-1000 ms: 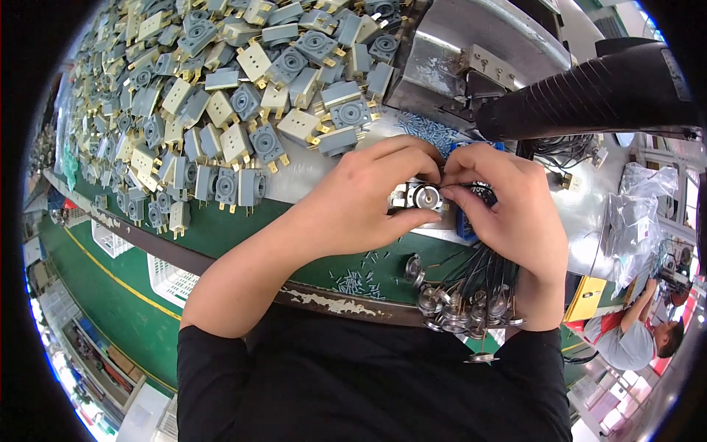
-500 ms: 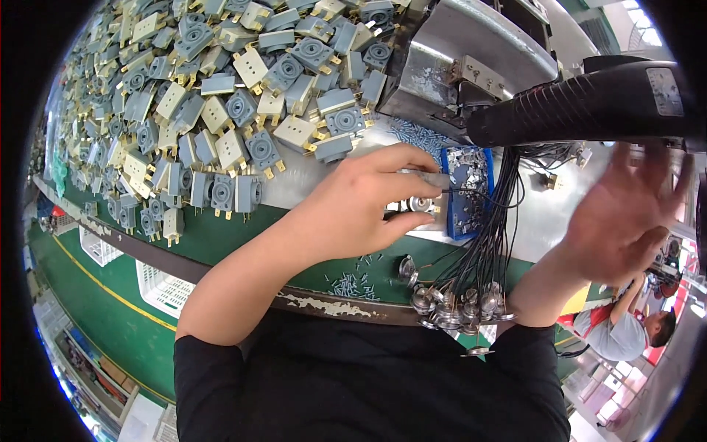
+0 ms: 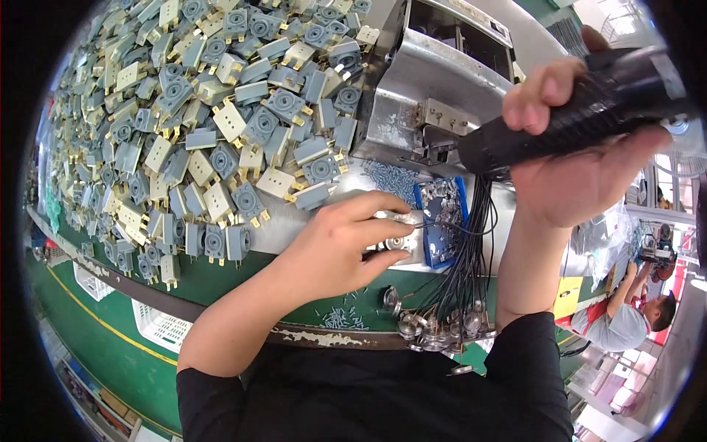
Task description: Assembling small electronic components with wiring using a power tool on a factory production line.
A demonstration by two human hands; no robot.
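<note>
My left hand [image 3: 331, 239] is closed around a small part with a round metal disc [image 3: 396, 241] showing between thumb and fingers; the rest of it is hidden. A black wire seems to run from it toward the bundle of black wires [image 3: 475, 247]. Right of that, my right hand [image 3: 567, 180] grips a black power screwdriver [image 3: 604, 92] raised over the bench, its nose pointing left. A blue tray [image 3: 462, 197] of small metal pieces stands beside my left fingertips. Several wired metal discs [image 3: 442, 329] hang at the bench's near edge.
Grey and cream terminal blocks [image 3: 221, 158] with brass tabs are heaped across the left. Behind the tray stands a metal machine [image 3: 390, 96], with loose screws [image 3: 390, 178] at its foot. More screws [image 3: 342, 318] lie near the front edge. Another person [image 3: 622, 320] works at the far right.
My right hand has gone from open and blurred beneath the screwdriver to wrapped around it. The view has shifted, while my left hand keeps its hold by the blue tray.
</note>
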